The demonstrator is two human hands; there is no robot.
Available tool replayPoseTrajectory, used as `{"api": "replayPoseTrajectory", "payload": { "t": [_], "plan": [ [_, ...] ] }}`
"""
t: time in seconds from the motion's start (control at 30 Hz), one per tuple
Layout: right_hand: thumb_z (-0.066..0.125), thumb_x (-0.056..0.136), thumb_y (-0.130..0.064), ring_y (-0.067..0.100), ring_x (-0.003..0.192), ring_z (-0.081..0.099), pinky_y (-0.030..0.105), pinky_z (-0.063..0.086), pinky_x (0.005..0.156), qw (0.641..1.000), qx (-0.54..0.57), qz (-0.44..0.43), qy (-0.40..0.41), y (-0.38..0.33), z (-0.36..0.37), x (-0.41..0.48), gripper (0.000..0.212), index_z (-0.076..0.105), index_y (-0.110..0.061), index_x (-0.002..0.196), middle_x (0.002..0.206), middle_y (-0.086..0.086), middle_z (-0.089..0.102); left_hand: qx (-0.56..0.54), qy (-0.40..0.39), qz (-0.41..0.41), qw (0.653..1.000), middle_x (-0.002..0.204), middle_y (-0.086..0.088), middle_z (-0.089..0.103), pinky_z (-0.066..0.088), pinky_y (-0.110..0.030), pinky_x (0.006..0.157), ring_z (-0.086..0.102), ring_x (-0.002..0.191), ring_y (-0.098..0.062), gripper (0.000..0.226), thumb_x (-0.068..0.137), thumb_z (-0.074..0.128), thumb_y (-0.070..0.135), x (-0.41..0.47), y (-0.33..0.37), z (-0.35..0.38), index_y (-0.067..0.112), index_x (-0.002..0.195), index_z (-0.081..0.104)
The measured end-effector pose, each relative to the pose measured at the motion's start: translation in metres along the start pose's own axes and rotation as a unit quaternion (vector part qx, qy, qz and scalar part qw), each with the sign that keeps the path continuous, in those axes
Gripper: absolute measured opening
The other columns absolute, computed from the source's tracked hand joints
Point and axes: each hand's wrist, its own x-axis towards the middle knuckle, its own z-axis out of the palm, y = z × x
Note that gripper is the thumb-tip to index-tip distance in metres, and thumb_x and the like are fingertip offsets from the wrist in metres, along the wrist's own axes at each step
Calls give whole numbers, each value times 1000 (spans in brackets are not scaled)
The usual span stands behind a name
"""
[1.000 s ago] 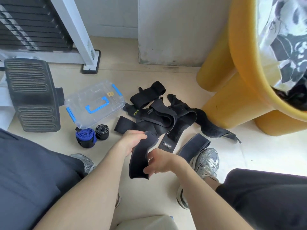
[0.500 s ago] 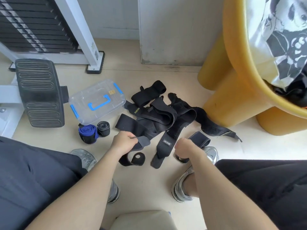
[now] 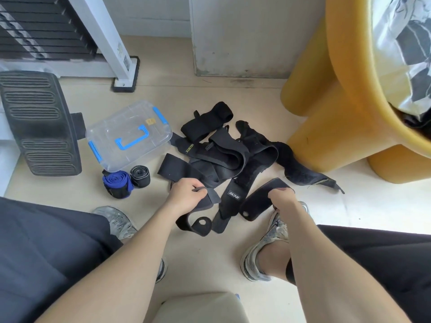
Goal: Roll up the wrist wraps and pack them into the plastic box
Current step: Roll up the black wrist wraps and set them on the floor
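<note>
Wrist wraps (image 3: pixel 224 157) lie in a loose black heap on the floor (image 3: pixel 210 259), mid-scene, between the plastic box (image 3: pixel 109 145) on the left and the yellow seat (image 3: pixel 326 136) on the right. The box has its lid on. Two finished rolls, a blue roll (image 3: pixel 117 184) and a grey roll (image 3: pixel 140 173), sit just beside its near edge.

My left hand (image 3: pixel 186 197) grips one wrap (image 3: pixel 198 223) at the heap's near edge, fingers curled tight round it, and its holed end rests on the floor. My right hand (image 3: pixel 283 200) has its fingers clamped on a second wrap (image 3: pixel 256 201), just beyond my right shoe (image 3: pixel 268 241).

I see open floor on the near side, between my shoes. The seat's leg hems in the heap's right tail, and a ribbed footplate (image 3: pixel 39 122) stands left of the box.

A second ago both hands shared the left wrap. The right has since let go and taken up the second one, which lay by the shoe.
</note>
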Motion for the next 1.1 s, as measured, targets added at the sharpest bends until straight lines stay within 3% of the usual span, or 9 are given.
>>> {"api": "replayPoseTrajectory", "payload": {
  "t": [0.13, 0.3, 0.4, 0.53, 0.63, 0.73, 0.8, 0.93, 1.1],
  "plan": [
    [73, 94, -11, 23, 70, 52, 31, 45, 64, 997, 62, -36, 4, -2, 4, -8, 31, 74, 9, 117, 78, 9, 58, -31, -23, -46, 998, 98, -2, 77, 55, -39, 90, 68, 101, -27, 16, 97, 64, 20, 6, 0, 2, 12, 92, 76],
    [52, 94, 0, 28, 111, 61, 37, 52, 93, 981, 96, -157, 59, -43, 3, -42, 35, 64, -18, 122, 129, 8, 61, -100, -32, -88, 991, 106, 5, 73, 46, -34, 85, 62, 106, -21, 13, 94, 62, 14, 3, 2, -8, 19, 90, 74],
    [49, 101, 0, 25, 106, 55, 36, 46, 93, 960, 83, -233, 130, -79, 1, -63, 36, 60, -20, 129, 136, 8, 53, -167, -22, -83, 982, 108, 10, 72, 43, -32, 89, 60, 110, -17, 25, 92, 57, 6, -4, 11, -23, 20, 100, 77],
    [63, 103, -12, 20, 108, 65, 23, 45, 91, 920, 145, -327, 160, -124, -5, -99, 36, 62, -18, 139, 130, 7, 67, -256, -9, -58, 965, 107, -3, 77, 43, -35, 92, 62, 109, -22, 32, 79, 60, 29, -15, 22, -48, 13, 100, 78],
    [75, 98, -24, 10, 93, 69, 21, 52, 83, 912, 173, -356, 102, -148, -7, -124, 59, 53, -21, 153, 110, 0, 73, -309, 11, -29, 951, 95, 14, 81, 50, -28, 92, 69, 103, -12, 5, 90, 76, 24, -21, 27, -64, 27, 89, 80],
    [72, 101, -9, 20, 108, 74, 39, 62, 98, 914, 236, -325, -54, -161, -6, -135, 66, 46, -19, 161, 111, -4, 74, -371, 6, -12, 928, 102, 8, 84, 54, -34, 92, 76, 100, -13, 15, 90, 76, 24, -28, 35, -82, 38, 88, 83],
    [68, 99, 4, 27, 117, 74, 49, 59, 106, 897, 289, -293, -159, -164, -4, -138, 72, 39, -11, 164, 118, 2, 79, -412, 0, 17, 911, 97, -5, 80, 50, -39, 86, 73, 92, -22, 16, 79, 67, 22, -35, 42, -97, 26, 87, 80],
    [76, 94, -5, 38, 115, 75, 61, 58, 106, 888, 319, -283, -173, -165, 4, -148, 35, 76, -10, 129, 115, 11, 82, -457, -1, 79, 886, 86, -12, 72, 52, -36, 78, 68, 79, -23, 19, 75, 58, 12, -45, 48, -118, 18, 82, 74],
    [77, 100, -16, 40, 111, 76, 61, 59, 103, 885, 303, -334, -114, -176, 20, -168, 14, 76, -13, 113, 105, 11, 83, -462, -17, 143, 875, 109, -13, 81, 62, -36, 91, 77, 100, -23, 20, 95, 70, 21, -59, 56, -132, 16, 109, 83]
  ]
}}
